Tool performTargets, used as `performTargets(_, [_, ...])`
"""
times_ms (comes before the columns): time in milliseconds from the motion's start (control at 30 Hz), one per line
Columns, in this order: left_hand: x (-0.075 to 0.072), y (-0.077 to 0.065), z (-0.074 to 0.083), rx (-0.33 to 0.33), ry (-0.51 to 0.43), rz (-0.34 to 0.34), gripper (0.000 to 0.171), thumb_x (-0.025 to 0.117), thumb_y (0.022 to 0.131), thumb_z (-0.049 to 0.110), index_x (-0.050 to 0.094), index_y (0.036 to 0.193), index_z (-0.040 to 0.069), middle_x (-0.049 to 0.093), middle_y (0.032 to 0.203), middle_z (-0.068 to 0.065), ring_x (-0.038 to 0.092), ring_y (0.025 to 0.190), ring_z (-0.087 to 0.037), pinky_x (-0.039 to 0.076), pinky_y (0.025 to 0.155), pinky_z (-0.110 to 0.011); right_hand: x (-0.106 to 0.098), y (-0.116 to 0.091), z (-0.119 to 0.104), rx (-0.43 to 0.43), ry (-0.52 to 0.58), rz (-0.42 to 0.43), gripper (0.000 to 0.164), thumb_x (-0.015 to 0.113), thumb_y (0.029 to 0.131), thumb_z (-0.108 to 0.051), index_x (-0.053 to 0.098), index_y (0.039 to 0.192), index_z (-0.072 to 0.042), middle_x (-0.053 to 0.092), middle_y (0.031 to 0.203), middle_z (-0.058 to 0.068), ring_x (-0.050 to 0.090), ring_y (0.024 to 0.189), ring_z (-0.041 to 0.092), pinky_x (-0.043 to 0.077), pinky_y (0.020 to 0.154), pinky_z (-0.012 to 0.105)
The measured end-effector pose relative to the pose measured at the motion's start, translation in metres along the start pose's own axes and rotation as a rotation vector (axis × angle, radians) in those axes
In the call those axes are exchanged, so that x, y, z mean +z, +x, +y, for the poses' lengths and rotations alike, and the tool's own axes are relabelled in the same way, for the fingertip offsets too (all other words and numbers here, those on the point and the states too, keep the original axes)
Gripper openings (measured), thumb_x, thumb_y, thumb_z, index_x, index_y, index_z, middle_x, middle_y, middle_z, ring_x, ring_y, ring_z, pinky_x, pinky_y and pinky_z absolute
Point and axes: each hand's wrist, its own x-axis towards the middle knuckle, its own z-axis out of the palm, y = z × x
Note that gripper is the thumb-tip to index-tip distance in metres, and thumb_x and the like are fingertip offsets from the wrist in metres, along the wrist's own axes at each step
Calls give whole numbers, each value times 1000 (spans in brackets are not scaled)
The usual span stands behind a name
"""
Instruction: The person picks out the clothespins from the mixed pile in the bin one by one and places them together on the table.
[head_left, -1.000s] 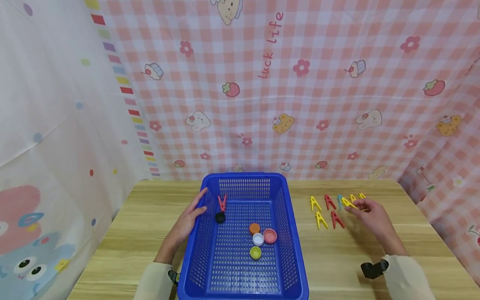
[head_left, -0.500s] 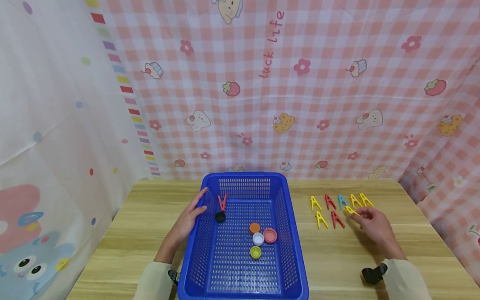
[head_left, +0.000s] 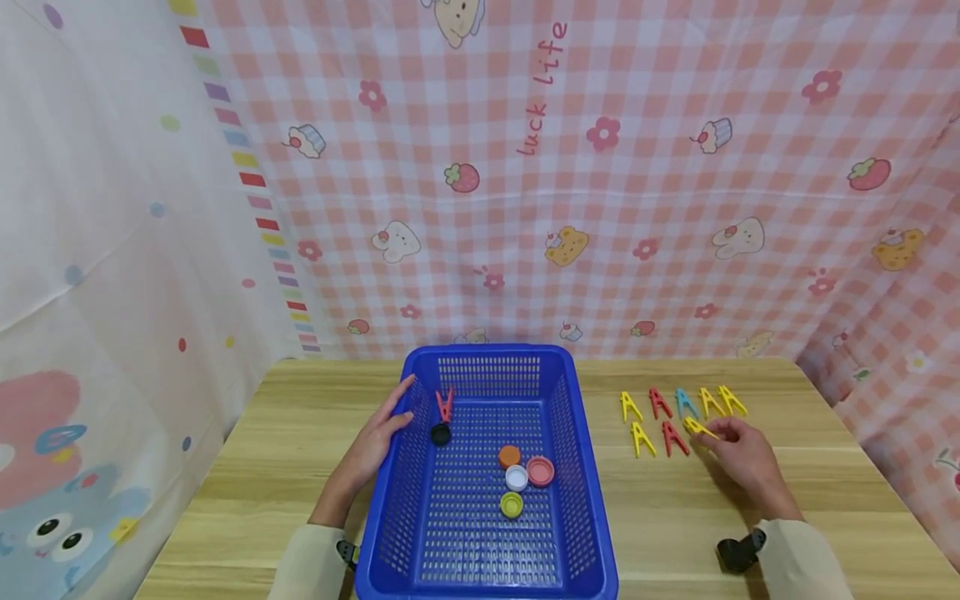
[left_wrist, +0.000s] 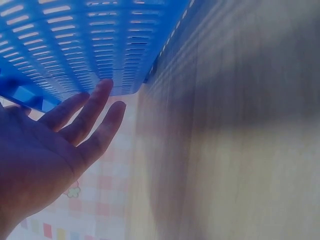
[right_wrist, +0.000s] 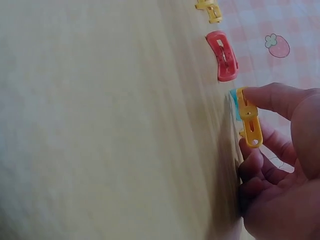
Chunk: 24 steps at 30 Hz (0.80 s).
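Observation:
My right hand (head_left: 746, 457) pinches a yellow clothespin (head_left: 699, 427) low over the table, just below the row of others. In the right wrist view, a fingertip meets one end of that yellow clothespin (right_wrist: 250, 117), and part of the blue one (right_wrist: 234, 102) shows behind it. My left hand (head_left: 372, 442) rests at the left rim of a blue plastic basket (head_left: 587, 475). Seen from the left wrist, its fingers (left_wrist: 87, 117) are extended beside the basket's slotted outer wall. Inside the basket lie a red clothespin (head_left: 445, 406), a black cap (head_left: 440, 434) and several coloured bottle caps (head_left: 540, 472).
Left of my right hand lie yellow clothespins (head_left: 642, 439) and red clothespins (head_left: 674, 438) in two rows. A blue clothespin (head_left: 686, 403) and two more yellow clothespins (head_left: 732, 401) lie beyond it. The wooden table (head_left: 247, 475) ends at a checked curtain (head_left: 495, 233).
My right hand has drawn the yellow clothespin slightly toward me, away from the back row, and lowered it beside the near red one. The left hand and basket stay put.

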Motion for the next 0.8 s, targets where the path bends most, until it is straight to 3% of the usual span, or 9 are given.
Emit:
performTargets(467, [1, -2, 4, -10, -20, -6, 55, 37, 106, 24, 22, 158, 29, 13, 166, -10, 23, 147, -40, 27, 114, -61, 0, 0, -1, 22, -34, -23, 33, 65, 94, -30, 57, 103, 0, 51, 85, 7, 46, 77, 22, 36, 62, 31])
performTargets(800, [0, -1, 4, -9, -24, -12, 55, 37, 106, 23, 22, 158, 29, 14, 165, -10, 25, 146, -39, 29, 113, -60, 0, 1, -3, 67, -27, -20, 38, 65, 94, -34, 57, 106, 2, 57, 92, 12, 49, 82, 25, 38, 64, 31])
